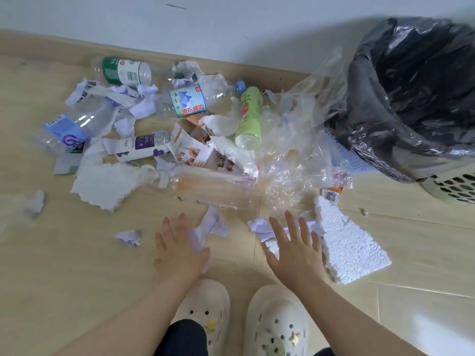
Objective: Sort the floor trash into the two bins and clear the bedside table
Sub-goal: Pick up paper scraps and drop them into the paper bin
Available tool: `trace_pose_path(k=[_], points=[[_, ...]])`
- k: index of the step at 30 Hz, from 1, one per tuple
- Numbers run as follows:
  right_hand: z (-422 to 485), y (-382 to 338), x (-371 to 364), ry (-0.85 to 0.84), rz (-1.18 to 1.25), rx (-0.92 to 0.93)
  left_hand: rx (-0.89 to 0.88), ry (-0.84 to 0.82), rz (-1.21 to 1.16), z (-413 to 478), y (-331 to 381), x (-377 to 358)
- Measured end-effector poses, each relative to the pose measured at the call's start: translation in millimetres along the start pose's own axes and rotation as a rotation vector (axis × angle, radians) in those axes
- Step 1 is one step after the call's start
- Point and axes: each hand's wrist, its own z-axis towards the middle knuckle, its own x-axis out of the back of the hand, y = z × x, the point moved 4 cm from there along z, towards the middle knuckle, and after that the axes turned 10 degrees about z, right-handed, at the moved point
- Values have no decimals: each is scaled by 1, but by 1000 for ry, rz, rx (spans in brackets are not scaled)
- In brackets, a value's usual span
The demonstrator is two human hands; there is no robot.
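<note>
Your left hand (pixel 180 250) is splayed flat, fingers straight, gripping nothing, palm over the near end of a crumpled paper scrap (pixel 213 224); your right hand (pixel 295 250) is likewise spread and holds nothing, over a torn paper piece (pixel 259 226); whether either palm presses down, cannot tell.

- 3 o'clock of the right hand: foam slab (pixel 352 245), just beside the little finger
- 12 o'clock: floor trash in one heap; nearest, a clear bottle (pixel 200 186) on its side, lying across the way to the rest
- 11 o'clock: ragged foam sheet (pixel 102 183) touching the clear bottle's neck; beyond it a white bottle (pixel 144 147) with a purple label
- 12 to 1 o'clock: green bottle (pixel 248 116) lying with its base toward you; blue-capped bottle (pixel 187 101) beside it
- 1 o'clock: clear plastic film (pixel 295 155) crumpled between heap and bin, reaching up to the liner
- 2 o'clock: bin (pixel 452 186), cream perforated wall, draped with a black liner (pixel 411 98)
- 6 o'clock: white slippers (pixel 205 309) under your wrists
</note>
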Motion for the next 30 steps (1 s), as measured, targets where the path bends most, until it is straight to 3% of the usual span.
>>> trace_pose_path(k=[4, 10, 13, 18, 22, 26, 30], points=[[-3, 0, -7, -68, -50, -13, -40, -39, 51, 2, 9, -12], [4, 9, -20, -65, -124, -46, -260, 58, 76, -4, 40, -6], [10, 3, -21, 24, -114, 58, -493, 196, 36, 5, 45, -8], [13, 6, -43, 103, -101, 311, -797, 301, 337, 11, 44, -5], [6, 5, -43, 166, -52, 421, -829, 296, 489, 11, 41, -5], [14, 28, -15, 331, 49, 151, -789, 322, 423, 18, 54, 3], [32, 42, 6, 243, 44, -83, -721, 210, 280, 17, 61, 6]])
